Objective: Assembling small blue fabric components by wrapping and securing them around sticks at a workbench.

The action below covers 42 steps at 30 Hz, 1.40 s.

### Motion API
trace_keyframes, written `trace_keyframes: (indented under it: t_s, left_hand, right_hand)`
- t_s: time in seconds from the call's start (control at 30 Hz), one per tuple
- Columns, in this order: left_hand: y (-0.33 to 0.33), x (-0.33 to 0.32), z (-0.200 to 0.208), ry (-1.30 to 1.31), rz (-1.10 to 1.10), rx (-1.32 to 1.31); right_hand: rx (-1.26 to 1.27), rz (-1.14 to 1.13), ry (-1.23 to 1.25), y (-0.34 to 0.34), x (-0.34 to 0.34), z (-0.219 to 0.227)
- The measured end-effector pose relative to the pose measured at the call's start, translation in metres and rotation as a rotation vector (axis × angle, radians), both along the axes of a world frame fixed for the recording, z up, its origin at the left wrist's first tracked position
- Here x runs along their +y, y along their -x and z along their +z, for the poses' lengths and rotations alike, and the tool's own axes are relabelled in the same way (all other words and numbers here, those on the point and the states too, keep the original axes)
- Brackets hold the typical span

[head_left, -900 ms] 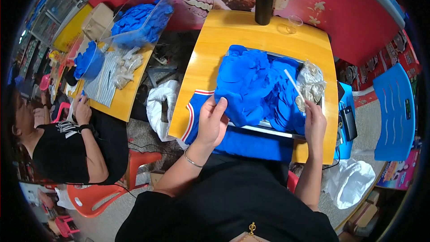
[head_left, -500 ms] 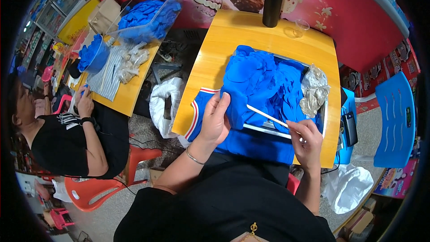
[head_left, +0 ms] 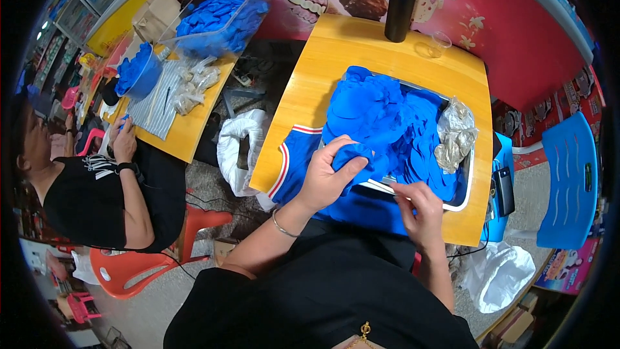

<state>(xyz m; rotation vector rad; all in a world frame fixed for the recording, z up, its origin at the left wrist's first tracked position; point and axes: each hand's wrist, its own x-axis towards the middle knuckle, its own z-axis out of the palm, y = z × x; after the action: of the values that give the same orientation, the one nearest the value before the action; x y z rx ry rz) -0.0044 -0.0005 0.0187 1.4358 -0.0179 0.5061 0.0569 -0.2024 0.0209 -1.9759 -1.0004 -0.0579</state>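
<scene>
In my left hand [head_left: 326,178] is a thin blue fabric piece [head_left: 355,153], folded over and pinched between thumb and fingers. My right hand [head_left: 421,212] grips a slim white stick [head_left: 382,187], whose tip points left toward that piece; its far end is hidden by the fabric and my hand. Both hands are at the near side of a white-rimmed tray [head_left: 458,206]. Heaped inside the tray are many rounded blue fabric pieces [head_left: 368,106]. A crumpled clear plastic bag [head_left: 455,136] with small contents lies on the tray's right part.
Blue cloth with striped trim [head_left: 284,161] lies on the yellow table [head_left: 310,58]. A black flask [head_left: 400,10] and clear cup [head_left: 439,42] stand at the back. To the left, a person [head_left: 90,200] sits at another table with a bin of blue pieces [head_left: 219,26]. A blue chair [head_left: 568,181] is right.
My right hand has moved left with the stick, closer to my left hand. My left fingers have curled the blue fabric piece over, and it now looks folded.
</scene>
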Motion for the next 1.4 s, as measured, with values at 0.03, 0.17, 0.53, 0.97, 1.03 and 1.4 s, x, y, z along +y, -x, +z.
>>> trace_keyframes:
  t_s: [0.03, 0.17, 0.53, 0.97, 1.03, 1.4]
  left_hand:
    - [0.001, -0.001, 0.003, 0.0, 0.006, -0.002]
    - [0.003, -0.008, 0.009, 0.075, -0.02, 0.049]
    - [0.003, -0.014, -0.002, 0.109, 0.082, -0.079]
    - [0.009, -0.025, -0.013, 0.141, 0.233, -0.116]
    - [0.01, -0.025, -0.01, 0.141, 0.238, -0.097]
    - [0.004, 0.011, 0.013, -0.138, 0.122, -0.243]
  right_hand:
    - [0.02, 0.016, 0.005, 0.003, 0.002, -0.001]
    - [0.223, 0.059, -0.07, 0.014, 0.009, -0.017]
    - [0.68, 0.135, -0.298, 0.023, 0.016, -0.023]
    - [1.293, 0.327, -0.553, 0.038, 0.019, -0.033]
    - [1.231, 0.308, -0.574, 0.039, 0.022, -0.033]
    - [0.534, 0.136, -0.226, 0.021, 0.014, -0.032]
